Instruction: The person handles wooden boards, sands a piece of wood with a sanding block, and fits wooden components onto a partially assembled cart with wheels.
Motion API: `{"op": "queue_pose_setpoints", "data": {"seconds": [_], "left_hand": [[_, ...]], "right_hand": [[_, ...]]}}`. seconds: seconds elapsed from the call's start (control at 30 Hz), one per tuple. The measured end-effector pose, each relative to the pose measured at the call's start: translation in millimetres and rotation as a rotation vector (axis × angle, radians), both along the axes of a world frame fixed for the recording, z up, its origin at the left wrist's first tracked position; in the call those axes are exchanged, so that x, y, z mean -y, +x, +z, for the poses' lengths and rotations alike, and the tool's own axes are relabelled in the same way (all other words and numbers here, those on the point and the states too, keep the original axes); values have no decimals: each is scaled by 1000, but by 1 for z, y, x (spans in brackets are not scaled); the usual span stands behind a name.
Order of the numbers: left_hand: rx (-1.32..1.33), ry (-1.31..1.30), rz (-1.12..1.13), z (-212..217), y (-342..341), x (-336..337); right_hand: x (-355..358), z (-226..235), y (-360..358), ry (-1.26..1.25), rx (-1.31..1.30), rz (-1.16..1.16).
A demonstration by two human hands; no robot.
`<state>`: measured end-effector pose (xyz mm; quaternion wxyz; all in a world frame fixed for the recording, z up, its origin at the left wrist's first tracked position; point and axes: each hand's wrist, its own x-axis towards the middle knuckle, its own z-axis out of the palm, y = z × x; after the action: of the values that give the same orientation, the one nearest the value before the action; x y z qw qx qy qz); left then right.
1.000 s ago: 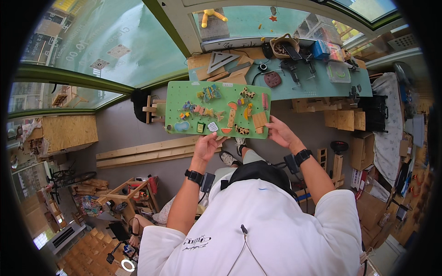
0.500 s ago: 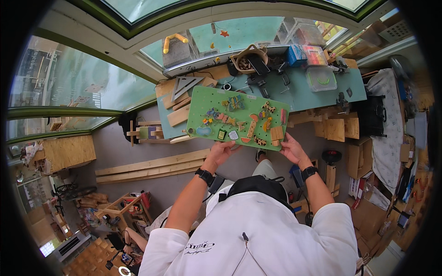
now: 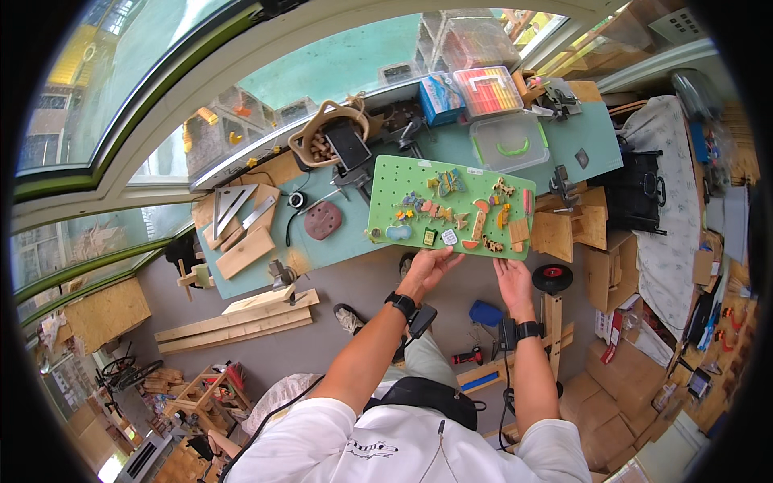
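Observation:
A green pegboard (image 3: 388, 183) with rows of holes is held out level in front of me, over the bench's front edge. My left hand (image 3: 431, 270) grips its near edge around the middle. My right hand (image 3: 514, 282) holds the same edge close to the right corner, its fingertips partly hidden beneath the board. Small painted figures lie on it, among them a blue-yellow butterfly (image 3: 447, 183), a blue rounded piece (image 3: 398, 233), a white sign-shaped piece (image 3: 449, 237) and a light wooden block (image 3: 518, 233).
Behind the board runs a blue-green workbench (image 3: 266, 262) with a basket (image 3: 302, 149), clamps (image 3: 409, 138), a clear lidded box (image 3: 509, 141) and a reddish sanding pad (image 3: 323, 220). Long planks (image 3: 233, 324) lie on the floor to the left. A wheel (image 3: 553, 278) is at the right.
The board has moved right along the bench, uncovering the sanding pad. My left hand has come closer to my right along the near edge. My view has shifted with my body.

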<state>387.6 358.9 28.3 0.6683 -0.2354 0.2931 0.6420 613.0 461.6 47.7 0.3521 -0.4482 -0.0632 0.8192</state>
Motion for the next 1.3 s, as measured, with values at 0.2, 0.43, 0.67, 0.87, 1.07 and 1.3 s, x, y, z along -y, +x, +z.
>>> {"op": "queue_pose_setpoints", "data": {"seconds": [0.2,0.43,0.67,0.87,1.07,1.3], "left_hand": [[36,-26,90,-46,32,-126],[122,-92,273,-103,41,-185],[101,-73,363,-124,49,-205],[-180,-145,-150,-111,42,-197],[-417,-80,-647,-63,-1,-123],[-1118,-297,-919,-29,-103,96]], "right_hand": [[-75,-10,-12,77,239,-24],[1,24,56,23,442,353],[112,39,163,-227,587,335],[142,41,186,-252,630,409],[112,34,159,-154,623,553],[73,8,85,-41,531,800]]}}
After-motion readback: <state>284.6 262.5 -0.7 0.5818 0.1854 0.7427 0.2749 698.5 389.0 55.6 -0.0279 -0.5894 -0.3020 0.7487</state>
